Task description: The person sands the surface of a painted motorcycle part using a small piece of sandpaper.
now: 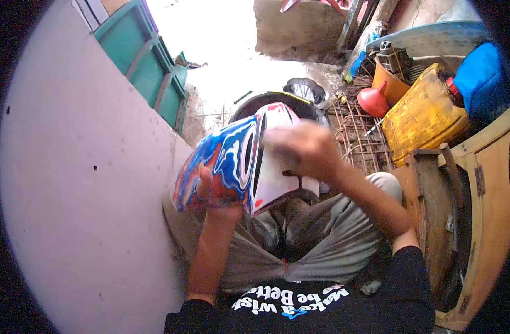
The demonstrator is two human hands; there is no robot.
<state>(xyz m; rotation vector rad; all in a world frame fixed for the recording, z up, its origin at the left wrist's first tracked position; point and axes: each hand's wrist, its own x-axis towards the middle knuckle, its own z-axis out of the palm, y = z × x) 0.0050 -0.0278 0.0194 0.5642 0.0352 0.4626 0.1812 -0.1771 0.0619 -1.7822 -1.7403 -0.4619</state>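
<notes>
A curved hard shell [224,158] rests over my lap, tilted, with glossy blue, white and red swirls on its left part. A long dark slot runs beside a plain white section [274,181] that carries a red spot. Gripping the swirled side is my left hand [209,195], its thumb on the surface and the other fingers hidden underneath. Over the white section, my right hand [308,150] is bent into a closed shape and blurred by motion. Something dull may be under its fingers, but I cannot make it out.
Behind the shell sits a round black tub [252,106]. To the right are rusty metal mesh [358,142], a red funnel [373,100], a yellow jerrycan [427,114] and a blue container [480,80]. A wooden cabinet [491,211] stands at right, a pale wall [88,183] at left.
</notes>
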